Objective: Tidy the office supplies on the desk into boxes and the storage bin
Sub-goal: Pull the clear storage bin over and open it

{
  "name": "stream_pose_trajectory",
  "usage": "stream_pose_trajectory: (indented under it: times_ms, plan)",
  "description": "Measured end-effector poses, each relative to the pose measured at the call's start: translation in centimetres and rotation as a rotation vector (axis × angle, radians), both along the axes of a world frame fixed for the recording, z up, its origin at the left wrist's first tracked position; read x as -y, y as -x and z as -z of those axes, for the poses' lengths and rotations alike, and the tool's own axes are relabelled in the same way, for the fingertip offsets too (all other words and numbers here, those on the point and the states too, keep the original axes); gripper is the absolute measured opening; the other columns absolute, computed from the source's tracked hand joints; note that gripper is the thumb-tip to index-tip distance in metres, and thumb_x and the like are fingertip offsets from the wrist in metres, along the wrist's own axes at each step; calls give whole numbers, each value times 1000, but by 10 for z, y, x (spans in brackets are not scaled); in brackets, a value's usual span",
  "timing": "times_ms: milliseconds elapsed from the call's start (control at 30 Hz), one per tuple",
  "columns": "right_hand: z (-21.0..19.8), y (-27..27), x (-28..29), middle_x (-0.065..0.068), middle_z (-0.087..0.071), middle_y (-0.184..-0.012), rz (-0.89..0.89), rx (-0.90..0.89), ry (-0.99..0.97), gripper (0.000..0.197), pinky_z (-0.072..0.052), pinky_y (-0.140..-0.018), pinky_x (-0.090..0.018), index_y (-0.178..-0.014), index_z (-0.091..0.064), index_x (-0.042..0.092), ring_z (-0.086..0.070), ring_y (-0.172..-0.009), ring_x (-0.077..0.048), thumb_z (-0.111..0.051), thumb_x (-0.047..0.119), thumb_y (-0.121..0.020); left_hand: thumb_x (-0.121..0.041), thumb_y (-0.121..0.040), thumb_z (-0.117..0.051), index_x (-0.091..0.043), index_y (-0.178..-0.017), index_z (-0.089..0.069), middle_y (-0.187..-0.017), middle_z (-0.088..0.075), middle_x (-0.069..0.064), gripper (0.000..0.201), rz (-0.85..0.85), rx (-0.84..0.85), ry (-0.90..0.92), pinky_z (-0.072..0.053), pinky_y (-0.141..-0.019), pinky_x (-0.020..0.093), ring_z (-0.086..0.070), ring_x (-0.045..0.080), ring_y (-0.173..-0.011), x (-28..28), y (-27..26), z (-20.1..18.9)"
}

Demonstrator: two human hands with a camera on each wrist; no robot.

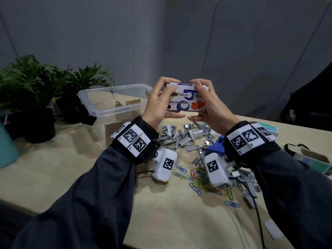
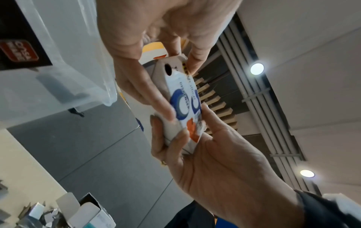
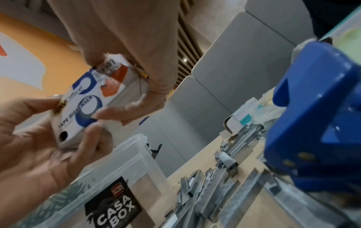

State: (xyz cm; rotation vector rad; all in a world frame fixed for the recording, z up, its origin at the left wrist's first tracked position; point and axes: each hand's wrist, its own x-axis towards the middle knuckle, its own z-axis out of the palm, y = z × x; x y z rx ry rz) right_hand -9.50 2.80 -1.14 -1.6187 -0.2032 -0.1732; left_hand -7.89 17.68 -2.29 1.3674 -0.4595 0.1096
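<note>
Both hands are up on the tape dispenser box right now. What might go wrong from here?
1. The tape dispenser box is held in the air by the left hand and right hand, fingertips at its top edge; if a flap gives, the contents might drop.
2. Loose staples and paper clips lie right under the wrists; lowering the arms may scatter them.
3. The storage bin stands close on the left; the left arm may nudge it.

Storage bin [image 1: 115, 97] left of staples [image 1: 181, 136], paper clips [image 1: 201, 178] nearer.
</note>
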Motion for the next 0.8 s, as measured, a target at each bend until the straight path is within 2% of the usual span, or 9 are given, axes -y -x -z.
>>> stream_pose_trajectory:
  times_ms: [100,200,300,433,533,633,667,733,800]
  plan:
    - [-2,-3,1,1,-66,-102,47,-7,-21,32,-57,-58,-29,-114,-48,24,-66,-79,-16,-48,51,-98,-22,-102,-39,-17,-114,-57,-106,-66,5,23,42,-21,-17,-58,-54,38,-69,28,-87,1,4,-2]
    - [-2,-6,-1,-6,-64,-105,79,-1,-52,11,-55,-53,-25,-108,-51,22,-66,-83,-20,-47,30,-102,-32,-103,-36,-10,-113,-60,-101,-65,2,34,-2,-46,-14,-58,-52,35,-67,23,-81,2,5,-2]
    - [-1,-7,-7,-5,-64,-105,66,25,-53,10,-55,-53,-25,-106,-53,23,-66,-85,-20,-45,19,-101,-21,-104,-34,-12,-105,-59,-109,-65,11,26,-51,-8,-14,-49,-43,25,-67,24,-80,2,1,1]
    - [-2,-5,-10,2,-65,-97,62,80,14,7,-57,-57,-27,-107,-51,21,-68,-77,-14,-47,23,-102,-12,-102,-28,-16,-107,-56,-102,-64,7,28,-75,3,9,-38,-40,21,-63,21,-77,1,-2,2]
    - [-9,1,-5,3,-63,-103,-86,123,98,23,-60,-67,-34,-120,-48,22,-68,-79,-13,-56,26,-98,-19,-102,-27,-19,-107,-57,-101,-66,8,30,-143,-3,19,-36,-40,20,-64,20,-75,-4,-2,-5]
    - [-23,3,-1,-3,-57,-123,-237,244,330,60,-61,-76,-38,-137,-37,18,-68,-100,-19,-69,3,-88,-26,-102,-27,-23,-103,-59,-109,-68,11,32,-193,-31,50,-37,-40,17,-65,24,-82,-19,-6,-17]
    - [-28,2,-3,-5,-53,-127,-255,290,406,65,-61,-77,-39,-140,-35,19,-66,-107,-21,-70,3,-87,-27,-102,-28,-24,-102,-59,-110,-69,11,32,-195,-34,67,-36,-40,17,-64,24,-82,-26,-7,-20]
    - [-37,-2,-10,-6,-47,-135,-261,397,544,71,-60,-81,-41,-143,-32,25,-56,-120,-27,-72,16,-85,-28,-102,-29,-25,-101,-59,-107,-70,9,30,-212,-35,94,-35,-41,18,-64,23,-80,-37,-9,-27]
    - [-45,-8,-17,-4,-43,-138,-238,507,697,75,-56,-90,-43,-145,-30,32,-46,-128,-26,-72,27,-83,-28,-102,-31,-25,-101,-60,-95,-72,3,29,-239,-47,109,-35,-45,21,-65,20,-73,-49,-10,-33]
